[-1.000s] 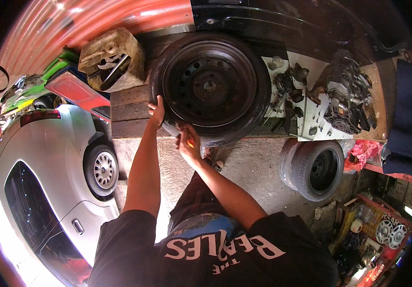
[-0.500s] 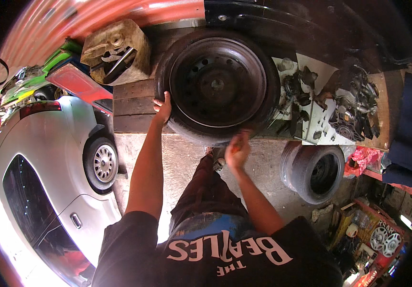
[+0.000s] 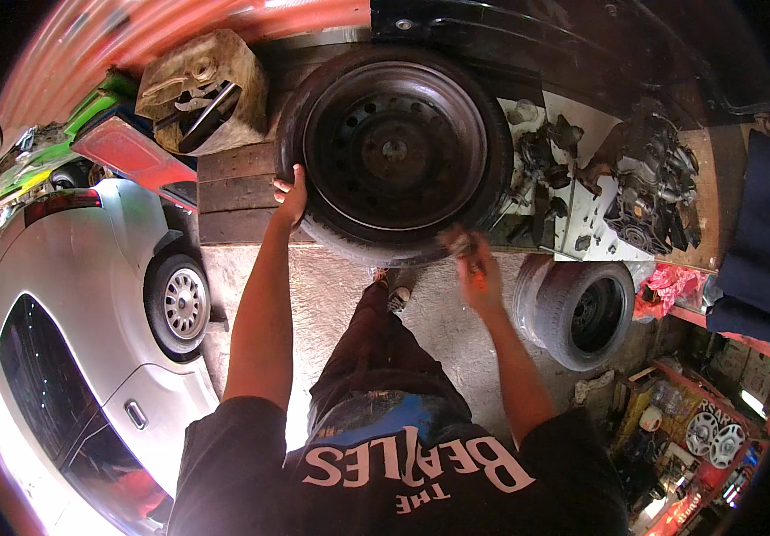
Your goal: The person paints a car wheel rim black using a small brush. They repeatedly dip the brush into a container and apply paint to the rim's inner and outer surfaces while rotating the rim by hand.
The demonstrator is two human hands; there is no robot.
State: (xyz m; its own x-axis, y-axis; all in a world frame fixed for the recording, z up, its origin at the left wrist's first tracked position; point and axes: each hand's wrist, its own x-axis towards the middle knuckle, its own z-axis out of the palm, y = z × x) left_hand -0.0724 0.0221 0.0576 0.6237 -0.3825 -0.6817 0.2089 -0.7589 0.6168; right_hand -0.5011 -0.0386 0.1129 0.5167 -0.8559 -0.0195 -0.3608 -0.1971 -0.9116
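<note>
A black tyre on a dark steel wheel rim [image 3: 394,150] lies flat on the wooden bench, its near edge overhanging the front. My left hand [image 3: 291,198] grips the tyre's left side, one finger up along the sidewall and the others bent outward. Beside the near right edge of the tyre, my right hand [image 3: 478,270] is closed around a small tool with an orange part [image 3: 481,279]. Motion smears this tool, and its kind is unclear. Whether its tip touches the rubber I cannot tell.
A cut-open container [image 3: 202,94] of hand tools stands at the bench's left. Greasy metal parts [image 3: 648,192] cover its right side. Another wheel [image 3: 586,313] stands below the bench. A silver car [image 3: 90,295] is close on the left; hubcaps [image 3: 714,438] hang at lower right.
My right hand has moved slightly right and away from the tyre's near edge with the tool. My left hand stays on the tyre. The whole view has shifted a little.
</note>
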